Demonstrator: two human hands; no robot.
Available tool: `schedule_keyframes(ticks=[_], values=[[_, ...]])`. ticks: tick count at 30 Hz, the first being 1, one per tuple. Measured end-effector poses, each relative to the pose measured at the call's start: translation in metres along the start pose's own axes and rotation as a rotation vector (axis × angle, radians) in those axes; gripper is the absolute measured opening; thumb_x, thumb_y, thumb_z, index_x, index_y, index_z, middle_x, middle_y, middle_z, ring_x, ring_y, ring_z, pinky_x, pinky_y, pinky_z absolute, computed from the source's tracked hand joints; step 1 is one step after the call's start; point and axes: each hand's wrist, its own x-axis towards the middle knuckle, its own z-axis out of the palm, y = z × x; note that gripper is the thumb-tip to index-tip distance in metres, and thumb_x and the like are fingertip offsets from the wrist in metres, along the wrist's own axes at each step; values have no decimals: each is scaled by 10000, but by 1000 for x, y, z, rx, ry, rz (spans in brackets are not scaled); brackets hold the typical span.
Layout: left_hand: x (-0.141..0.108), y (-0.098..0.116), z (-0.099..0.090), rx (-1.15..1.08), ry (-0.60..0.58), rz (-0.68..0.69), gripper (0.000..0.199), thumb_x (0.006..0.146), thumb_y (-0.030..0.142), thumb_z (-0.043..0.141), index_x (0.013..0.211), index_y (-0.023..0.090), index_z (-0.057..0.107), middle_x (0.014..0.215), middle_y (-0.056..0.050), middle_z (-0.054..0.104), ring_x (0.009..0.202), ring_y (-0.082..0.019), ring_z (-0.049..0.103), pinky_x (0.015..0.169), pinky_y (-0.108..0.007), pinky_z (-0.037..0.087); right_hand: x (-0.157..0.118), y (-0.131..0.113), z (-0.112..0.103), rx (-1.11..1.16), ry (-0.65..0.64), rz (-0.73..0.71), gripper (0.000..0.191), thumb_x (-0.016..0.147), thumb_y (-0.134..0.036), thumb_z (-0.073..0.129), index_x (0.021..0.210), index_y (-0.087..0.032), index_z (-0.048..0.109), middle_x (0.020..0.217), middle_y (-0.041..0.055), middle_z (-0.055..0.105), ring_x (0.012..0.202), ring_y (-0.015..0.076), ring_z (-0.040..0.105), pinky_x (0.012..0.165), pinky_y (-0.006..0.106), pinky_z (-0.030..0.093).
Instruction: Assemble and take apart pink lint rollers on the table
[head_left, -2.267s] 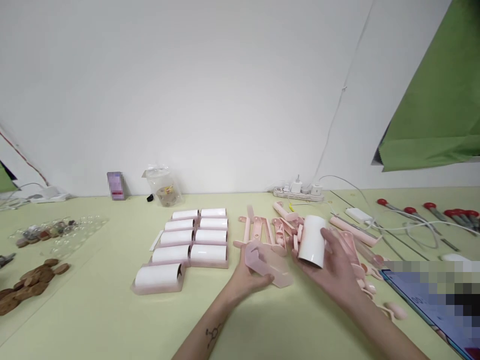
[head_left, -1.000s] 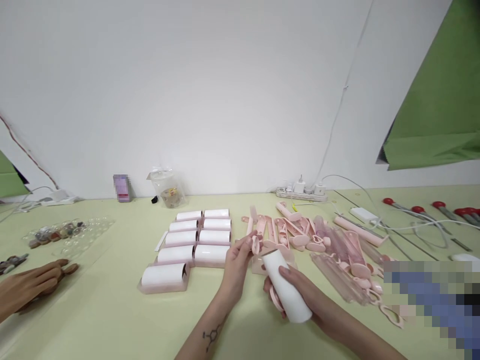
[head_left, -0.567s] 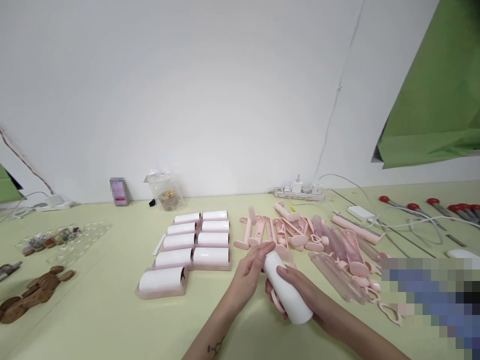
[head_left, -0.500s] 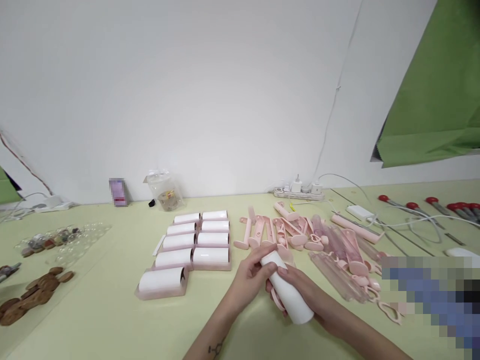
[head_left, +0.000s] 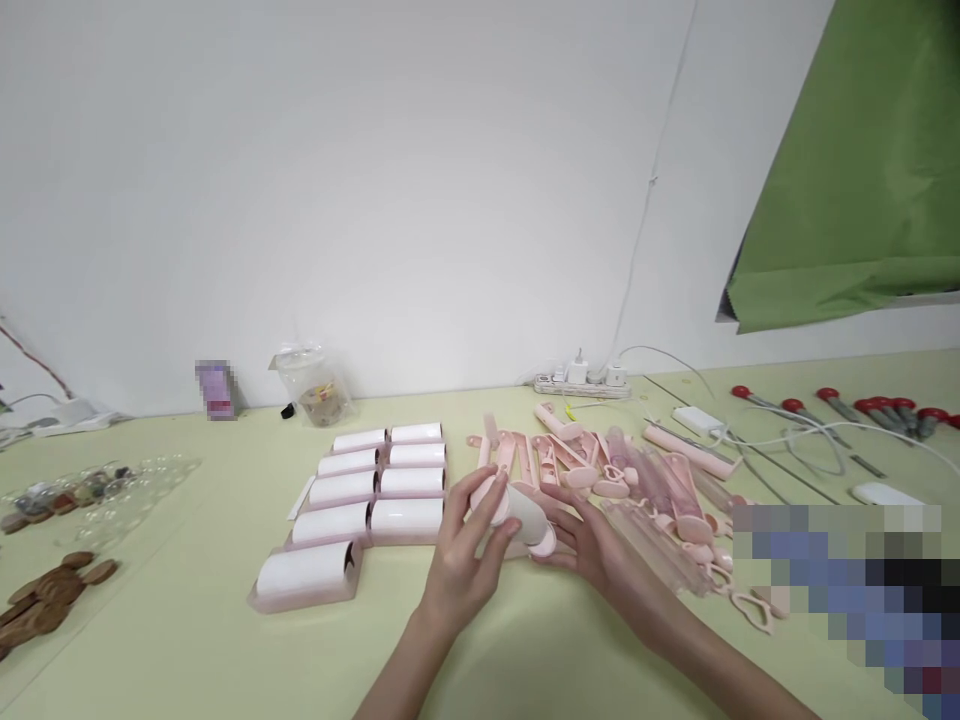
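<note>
A white roll (head_left: 526, 520) with pink round ends is tilted between my two hands. My left hand (head_left: 469, 545) is closed round its upper left end, thumb and fingers on the pink cap. Beside the lower right end, my right hand (head_left: 589, 540) has its fingers apart, close to the pink rim; whether they touch it is unclear. White rolls (head_left: 319, 522) in pinkish trays lie in two columns to the left. Behind and right of my hands are pink plastic parts (head_left: 577, 475) and clear tubes (head_left: 652, 545).
A power strip (head_left: 581, 385) with plugs and a plastic bag (head_left: 315, 385) stand along the wall. Cables and red-ended tools (head_left: 827, 396) lie at the right. Brown wooden pieces (head_left: 49, 605) and bubble wrap (head_left: 142, 490) are at the left. A blurred area covers the lower right.
The roll has been turned, and pink ends now show on it. My right hand has opened from round the roll, while my left hand has shifted onto its upper end. The view has swung slightly right.
</note>
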Motion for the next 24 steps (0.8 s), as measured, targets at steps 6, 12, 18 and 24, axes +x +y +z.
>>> schedule_keyframes(ticks=[6,12,18,24], values=[[-7,4,5,59,-94,89,533,814,106,462,1306,209,285,1213,-140,404,1151,-222,394,909,-366,404,-5,-3,1,-8,-45,-66,372,845,-439,385,1179,-276,397,1285,61,447,1159,198,408,899,387,379],[-13,9,10,51,-137,166,704,779,128,530,1339,238,119,1192,-155,466,1148,-244,424,885,-389,424,-3,0,0,-110,-54,-77,470,777,-516,455,1185,-292,389,1335,75,362,1172,226,388,903,402,370],[-31,17,24,-285,-162,103,681,736,42,531,1240,328,173,1210,-91,479,1154,-228,430,940,-445,366,-12,0,0,-457,-41,-225,931,553,-371,728,1291,-319,164,1357,92,277,1158,244,385,938,398,333],[-24,14,25,-999,-37,-662,719,616,580,598,1205,249,352,1289,-111,401,1221,-308,312,982,-463,285,-22,-4,11,-773,35,-583,1002,539,-300,713,1341,-228,117,1365,141,264,1220,332,287,958,457,313]])
